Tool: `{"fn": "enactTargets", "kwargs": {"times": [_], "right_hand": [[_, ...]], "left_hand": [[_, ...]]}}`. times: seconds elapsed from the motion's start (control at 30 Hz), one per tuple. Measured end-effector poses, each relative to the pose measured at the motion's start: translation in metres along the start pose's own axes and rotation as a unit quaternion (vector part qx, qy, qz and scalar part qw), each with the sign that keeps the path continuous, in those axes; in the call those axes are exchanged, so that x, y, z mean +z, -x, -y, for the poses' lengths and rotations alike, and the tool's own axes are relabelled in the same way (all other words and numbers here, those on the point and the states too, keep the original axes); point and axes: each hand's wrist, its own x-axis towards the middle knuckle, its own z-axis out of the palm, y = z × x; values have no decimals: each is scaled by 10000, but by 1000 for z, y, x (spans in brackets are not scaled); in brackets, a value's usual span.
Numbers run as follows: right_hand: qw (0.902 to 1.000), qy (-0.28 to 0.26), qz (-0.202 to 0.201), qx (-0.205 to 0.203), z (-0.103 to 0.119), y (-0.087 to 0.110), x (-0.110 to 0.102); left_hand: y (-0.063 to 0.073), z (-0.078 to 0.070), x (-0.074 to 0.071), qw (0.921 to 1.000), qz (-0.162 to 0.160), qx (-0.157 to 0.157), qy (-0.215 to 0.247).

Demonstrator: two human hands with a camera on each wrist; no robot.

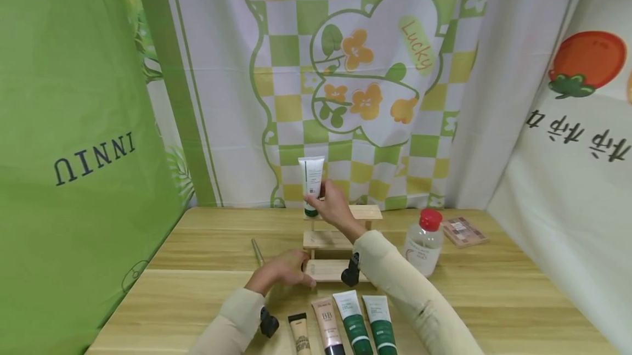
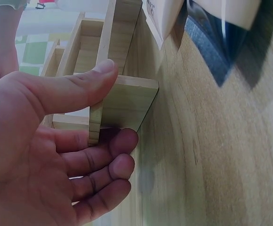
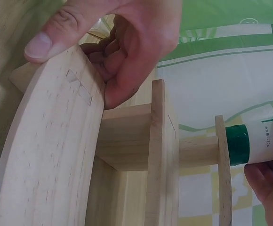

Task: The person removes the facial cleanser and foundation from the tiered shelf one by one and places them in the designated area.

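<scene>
A white squeeze tube with a dark green cap (image 1: 312, 175) stands cap-down on the left end of the top tier of a three-tier wooden display rack (image 1: 327, 240). My right hand (image 1: 336, 208) grips its lower part between thumb and fingers. In the right wrist view the green cap (image 3: 238, 144) meets the top board. My left hand (image 1: 285, 269) holds the left end of the lowest tier. The left wrist view shows that hand's thumb (image 2: 87, 89) over the board and its fingers curled below.
Before the rack lie a small beige tube (image 1: 300, 334), a pink BB cream tube (image 1: 326, 323) and two white-and-green tubes (image 1: 353, 319). A red-capped clear bottle (image 1: 423, 248) and an eyeshadow palette (image 1: 464, 232) are on the right. A thin stick (image 1: 257, 252) lies left.
</scene>
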Motion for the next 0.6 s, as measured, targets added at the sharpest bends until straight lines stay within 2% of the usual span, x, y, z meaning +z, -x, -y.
{"fn": "enactTargets", "kwargs": {"times": [0.27,0.4,0.6], "right_hand": [[9997,-98,216,103,-1,7,-16],[9993,-20,314,-207,5,21,-34],[9966,96,241,-785,20,57,-64]], "left_hand": [[-4,-1,5,9998,-2,-54,196],[-4,-1,4,9996,7,-102,278],[-3,2,0,9996,-39,-93,268]]}}
